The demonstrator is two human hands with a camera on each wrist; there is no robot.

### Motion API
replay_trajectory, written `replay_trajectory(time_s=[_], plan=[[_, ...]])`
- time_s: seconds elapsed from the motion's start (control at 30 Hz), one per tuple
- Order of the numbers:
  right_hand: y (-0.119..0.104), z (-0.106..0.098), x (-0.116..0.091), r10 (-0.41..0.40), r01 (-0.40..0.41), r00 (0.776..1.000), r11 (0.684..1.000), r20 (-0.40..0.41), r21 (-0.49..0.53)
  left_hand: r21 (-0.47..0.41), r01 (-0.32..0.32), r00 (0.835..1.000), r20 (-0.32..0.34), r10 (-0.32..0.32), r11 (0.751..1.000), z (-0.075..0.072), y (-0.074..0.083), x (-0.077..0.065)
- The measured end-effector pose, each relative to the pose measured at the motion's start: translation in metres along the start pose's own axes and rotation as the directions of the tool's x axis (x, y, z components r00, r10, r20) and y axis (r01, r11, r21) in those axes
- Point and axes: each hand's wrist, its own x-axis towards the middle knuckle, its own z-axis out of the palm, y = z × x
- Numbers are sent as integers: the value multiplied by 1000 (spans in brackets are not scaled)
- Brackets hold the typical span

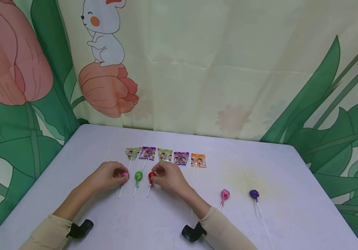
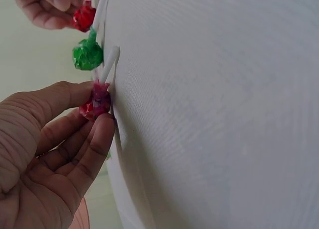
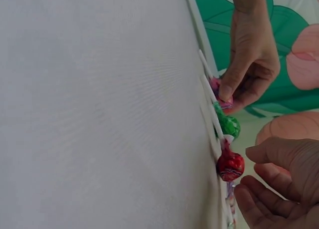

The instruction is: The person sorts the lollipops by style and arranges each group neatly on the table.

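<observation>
My left hand (image 1: 107, 176) pinches the ball of a pink lollipop (image 2: 101, 100) between thumb and fingers; its white stick points toward me. Beside it lies a green lollipop (image 1: 138, 175), which neither hand touches. At the right end of this short row is a red lollipop (image 3: 231, 166). Around its ball my right hand (image 3: 284, 184) has its thumb and fingers spread, with a small gap showing in the right wrist view. From the head view, those fingertips overlap the red ball's right side.
Behind the row lie several lollipops in printed wrappers, among them an orange one (image 1: 198, 160) and a purple one (image 1: 147, 153). To the right are another pink lollipop (image 1: 225, 194) and a dark purple lollipop (image 1: 254, 194). A white stick shows beside my right forearm.
</observation>
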Motion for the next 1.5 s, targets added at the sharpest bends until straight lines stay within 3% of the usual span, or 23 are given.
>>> replay_trajectory(time_s=[0.33, 0.57, 1.03, 1.5], plan=[[1, -14, -25, -14, 14, 1000, 999, -13, 40, 8, 29, 1000, 5, -29, 1000, 0, -1, -5], [2, -28, -42, -38, 41, 998, 998, -48, 57, 4, 4, 1000, -3, -4, 1000, -1, -1, -3], [17, -58, -71, -4, 12, 990, 999, -141, 53, 17, -5, 1000, -6, 5, 1000, 0, -1, -1], [34, -65, -84, 61, -55, 984, 998, -166, 43, 16, -18, 1000, -9, 18, 1000, 1, -1, -1]])
